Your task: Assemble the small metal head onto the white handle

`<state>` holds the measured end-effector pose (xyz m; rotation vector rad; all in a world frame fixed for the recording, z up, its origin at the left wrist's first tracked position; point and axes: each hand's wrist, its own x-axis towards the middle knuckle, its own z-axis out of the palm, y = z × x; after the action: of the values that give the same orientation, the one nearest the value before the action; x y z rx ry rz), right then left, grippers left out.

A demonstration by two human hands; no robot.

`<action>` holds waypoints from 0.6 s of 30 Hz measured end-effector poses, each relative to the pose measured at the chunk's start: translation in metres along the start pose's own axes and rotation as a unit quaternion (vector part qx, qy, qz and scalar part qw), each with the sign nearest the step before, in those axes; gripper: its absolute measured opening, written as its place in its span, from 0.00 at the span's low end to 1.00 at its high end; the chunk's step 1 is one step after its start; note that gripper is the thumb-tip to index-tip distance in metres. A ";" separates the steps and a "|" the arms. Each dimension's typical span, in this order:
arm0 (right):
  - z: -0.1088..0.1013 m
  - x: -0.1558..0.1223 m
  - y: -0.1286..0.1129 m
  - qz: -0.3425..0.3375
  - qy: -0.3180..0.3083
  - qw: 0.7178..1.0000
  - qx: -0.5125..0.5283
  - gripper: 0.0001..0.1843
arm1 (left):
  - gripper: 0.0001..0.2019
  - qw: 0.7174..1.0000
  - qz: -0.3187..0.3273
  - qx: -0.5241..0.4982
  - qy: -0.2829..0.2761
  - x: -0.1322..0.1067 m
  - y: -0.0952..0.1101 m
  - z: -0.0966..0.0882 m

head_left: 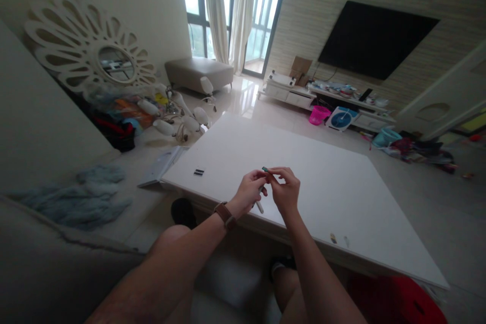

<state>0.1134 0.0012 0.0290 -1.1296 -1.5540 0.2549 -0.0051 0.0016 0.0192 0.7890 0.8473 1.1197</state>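
Though near table edge (205,196), left hand (249,193) round stick (259,207), right hand (287,190) round green piece (265,168) (wide tabletop (326,169) beyond).

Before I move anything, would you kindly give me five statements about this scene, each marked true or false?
1. The left hand holds a pale stick-like thing. True.
2. The small green piece lies flat on the white table. False: it is held up in the right hand.
3. Two dark strips lie on the white table. True.
4. The brown-strapped watch is on the right arm. False: it is on the left arm.
5. The pink basket stands on the floor. True.
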 end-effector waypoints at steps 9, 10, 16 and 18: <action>0.000 0.001 0.006 -0.005 -0.009 1.000 -0.017 0.02 | 0.09 1.000 -0.012 0.015 0.013 0.002 0.001 -0.002; -0.001 0.000 0.006 -0.007 -0.012 1.000 -0.023 0.03 | 0.08 0.999 -0.002 0.034 0.015 0.002 0.001 -0.003; 0.003 0.000 0.008 0.039 0.004 0.999 0.009 0.02 | 0.07 0.999 0.007 0.043 0.021 0.001 0.002 -0.004; 0.005 0.001 0.008 0.043 0.006 0.999 0.020 0.03 | 0.08 0.999 0.001 0.024 0.028 0.001 0.002 -0.003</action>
<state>0.1133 0.0075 0.0224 -1.1660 -1.4852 0.3345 -0.0082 0.0034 0.0199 0.8017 0.9231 1.1320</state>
